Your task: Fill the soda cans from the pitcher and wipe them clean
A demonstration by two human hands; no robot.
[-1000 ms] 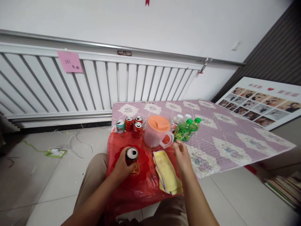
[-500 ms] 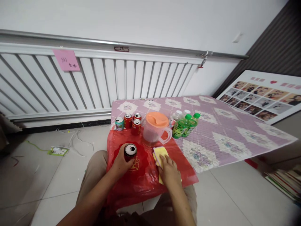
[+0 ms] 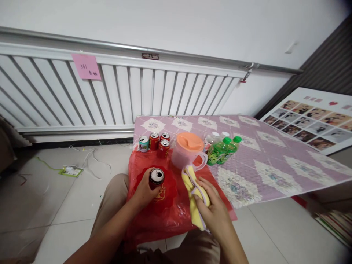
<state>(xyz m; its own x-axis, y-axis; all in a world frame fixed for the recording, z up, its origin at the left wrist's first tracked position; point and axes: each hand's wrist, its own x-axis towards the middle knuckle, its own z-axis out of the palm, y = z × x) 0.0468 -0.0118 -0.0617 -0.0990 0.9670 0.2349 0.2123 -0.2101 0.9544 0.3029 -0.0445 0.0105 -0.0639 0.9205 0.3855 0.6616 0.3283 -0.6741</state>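
My left hand (image 3: 147,187) is wrapped round a dark drink can (image 3: 157,177) with an opened top, upright over the red plastic sheet (image 3: 173,223). In my right hand (image 3: 213,205) a folded yellow cloth (image 3: 194,198) with a purple edge is gripped, raised above the sheet's right side. Just beyond the cloth stands a clear pitcher (image 3: 180,157) with an orange lid, its handle facing right. Behind my left hand are a teal can (image 3: 143,144) and several red cans, one of them the front red can (image 3: 164,147).
Green-capped bottles (image 3: 218,152) stand right of the pitcher, with white-capped bottles behind. A purple flowered cloth (image 3: 269,179) covers the table. A white radiator (image 3: 154,91) runs along the wall. A photo board (image 3: 308,121) leans at the right; a power strip (image 3: 70,171) lies on the floor.
My right hand has lifted the yellow cloth off the red sheet and bunched it up. My left hand keeps hold of the dark can. The whole view has shifted slightly.
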